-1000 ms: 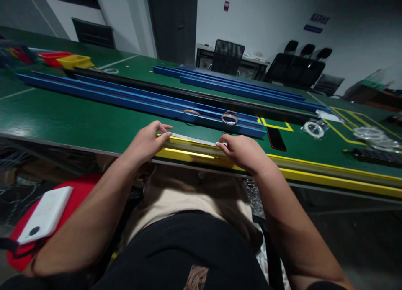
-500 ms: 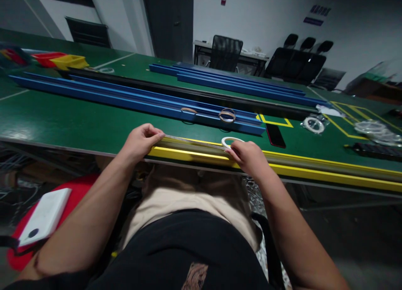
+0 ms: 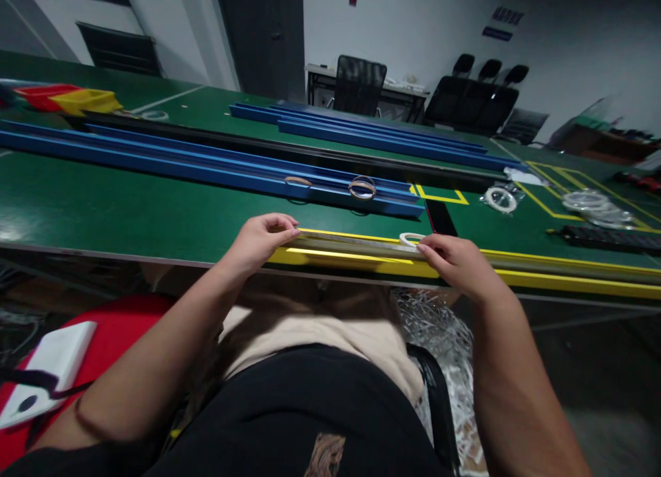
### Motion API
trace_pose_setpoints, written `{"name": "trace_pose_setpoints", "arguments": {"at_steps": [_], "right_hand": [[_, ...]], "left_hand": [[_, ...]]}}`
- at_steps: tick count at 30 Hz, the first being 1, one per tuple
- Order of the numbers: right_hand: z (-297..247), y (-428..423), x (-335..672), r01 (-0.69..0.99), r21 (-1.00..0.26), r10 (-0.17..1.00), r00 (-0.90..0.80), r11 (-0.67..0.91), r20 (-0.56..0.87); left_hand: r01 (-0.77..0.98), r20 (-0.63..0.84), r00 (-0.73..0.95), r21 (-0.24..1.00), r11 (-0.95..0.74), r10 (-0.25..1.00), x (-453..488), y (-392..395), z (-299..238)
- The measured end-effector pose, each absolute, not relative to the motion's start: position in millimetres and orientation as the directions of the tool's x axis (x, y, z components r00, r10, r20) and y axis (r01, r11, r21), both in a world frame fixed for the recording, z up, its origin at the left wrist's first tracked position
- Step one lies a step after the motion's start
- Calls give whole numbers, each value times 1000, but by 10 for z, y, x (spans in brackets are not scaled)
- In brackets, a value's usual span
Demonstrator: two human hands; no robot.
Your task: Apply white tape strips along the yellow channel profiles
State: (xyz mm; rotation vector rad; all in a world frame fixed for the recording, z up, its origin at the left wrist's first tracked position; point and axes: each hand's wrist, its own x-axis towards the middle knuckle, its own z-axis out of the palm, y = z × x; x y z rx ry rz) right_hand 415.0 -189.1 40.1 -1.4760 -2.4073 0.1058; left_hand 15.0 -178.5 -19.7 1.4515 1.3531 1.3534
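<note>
A long yellow channel [image 3: 356, 262] lies along the table's near edge, running off to the right. Over it, a thin strip of tape [image 3: 356, 241] stretches between my two hands. My left hand [image 3: 262, 243] is closed, thumb and fingers pinching the strip near the channel's left end. At the other end, my right hand [image 3: 459, 262] is closed on a white roll of tape [image 3: 410, 238], whose ring shows just beyond the fingertips. Part of the roll is hidden behind the fingers.
Blue channels [image 3: 217, 166], with two brown rings [image 3: 362, 187] on them, lie beyond my hands. A long black bar [image 3: 310, 152] is behind these. A phone [image 3: 441, 217], bagged rolls [image 3: 500, 199] and a power strip [image 3: 609, 238] are to the right. Red and yellow bins [image 3: 85, 102] stand far left.
Both hands have shifted right along the yellow channel, the right one farther, so the gap between them and the tape strip has grown. The view has turned slightly right.
</note>
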Motion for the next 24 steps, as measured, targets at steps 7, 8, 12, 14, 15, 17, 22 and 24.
{"name": "trace_pose_setpoints", "arguments": {"at_steps": [7, 8, 12, 14, 15, 17, 22, 24], "right_hand": [[753, -2027, 4175, 916, -181, 934, -343, 357, 102], [739, -2001, 4144, 928, -141, 938, -336, 345, 81], [604, -1861, 3999, 935, 78, 935, -351, 347, 47], [552, -1800, 3938, 927, 163, 937, -347, 337, 39], [539, -1774, 3914, 926, 193, 942, -335, 323, 31], [536, -1727, 3873, 929, 235, 956, -295, 287, -1], [572, -1646, 3760, 912, 329, 969, -216, 244, -120], [574, -1633, 3708, 901, 354, 966, -208, 250, -152]], "left_hand": [[502, 249, -172, 855, -132, 953, -338, -1861, -82], [527, 209, -185, 846, -83, 960, -415, -1876, -83], [572, 55, -210, 817, 77, 976, -590, -1896, -158], [574, 39, -209, 814, 90, 977, -591, -1873, -232], [576, 43, -204, 813, 85, 978, -575, -1855, -272], [584, 68, -194, 810, 59, 979, -525, -1815, -342], [657, 117, -195, 753, 41, 974, -420, -1751, -423], [708, 115, -203, 703, 65, 972, -412, -1739, -434]]}}
